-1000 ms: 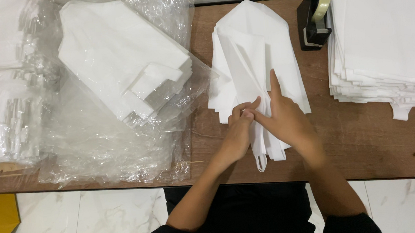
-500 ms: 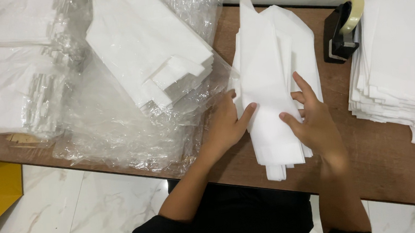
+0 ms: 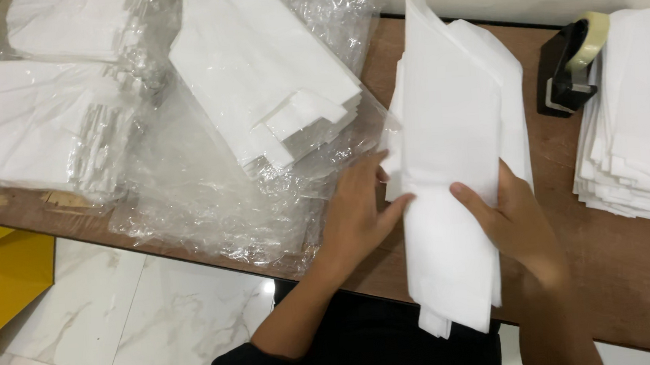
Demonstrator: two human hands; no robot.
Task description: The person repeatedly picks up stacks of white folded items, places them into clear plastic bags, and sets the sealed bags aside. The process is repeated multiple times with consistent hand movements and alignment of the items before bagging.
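A white fabric bag (image 3: 452, 143) lies folded lengthwise into a long narrow strip on the brown wooden table (image 3: 635, 260), its near end hanging over the table's front edge. My left hand (image 3: 358, 214) presses flat against the strip's left edge, thumb on the fabric. My right hand (image 3: 514, 219) grips the strip's right side, thumb on top and fingers underneath the fold.
A stack of white bags on crinkled clear plastic wrap (image 3: 269, 95) lies left of the strip. More wrapped white bundles (image 3: 32, 134) sit at far left. A black tape dispenser (image 3: 568, 62) and a tall pile of folded white bags (image 3: 640, 115) stand at right. Marble floor and a yellow object (image 3: 4, 281) are below.
The bag has gone from a spread shape with handles gathered to a narrow folded strip. Both hands moved from the handle end to the strip's sides. The camera view shifted right and closer.
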